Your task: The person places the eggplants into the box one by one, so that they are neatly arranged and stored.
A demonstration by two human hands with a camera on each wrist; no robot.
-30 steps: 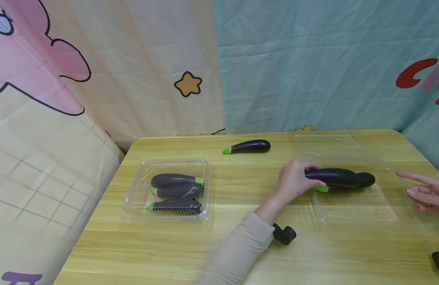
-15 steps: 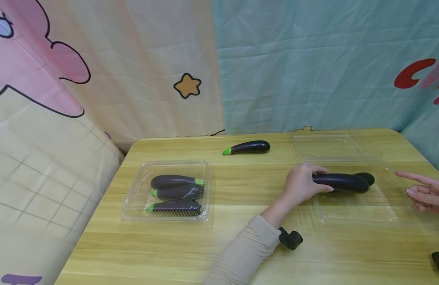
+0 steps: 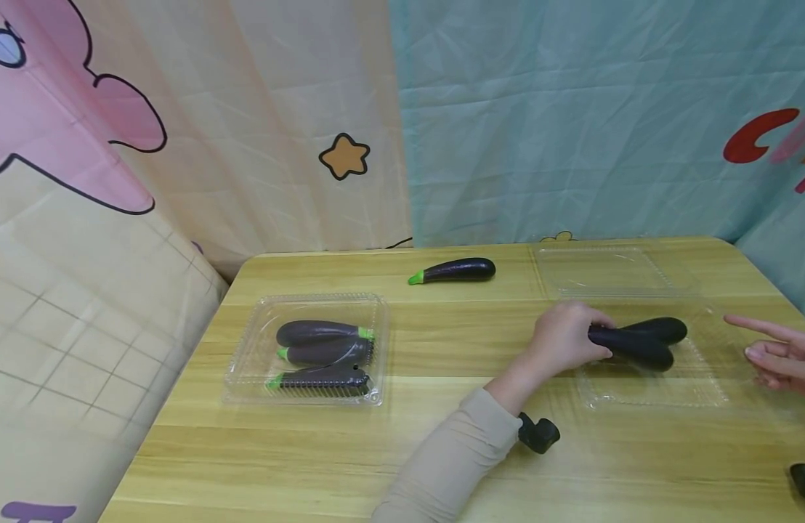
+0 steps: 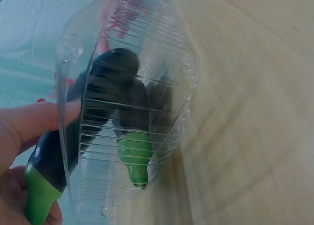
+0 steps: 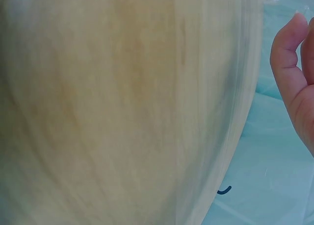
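Note:
My left hand (image 3: 566,338) grips a dark purple eggplant (image 3: 644,354) near its green stem end, over the clear plastic clamshell box (image 3: 657,403) on the right. In the left wrist view, the held eggplant's green stem (image 4: 41,193) sticks out past the box's near wall, thumb and fingers around its neck. A second eggplant (image 3: 667,329) lies inside this box; its body is partly covered by the held one. My right hand (image 3: 785,356) hovers beside the box's right side, index finger extended, the others loosely bent, holding nothing.
A closed clear box (image 3: 245,363) with several eggplants sits on the left of the wooden table (image 3: 311,457). A single eggplant (image 3: 458,269) lies near the back edge. The right box's raised lid (image 3: 605,270) lies folded back. Curtains (image 3: 540,109) hang behind.
My left hand has moved slightly right and lower with the eggplant, whose round end has swung toward the near side of the box. The right hand has stayed in place.

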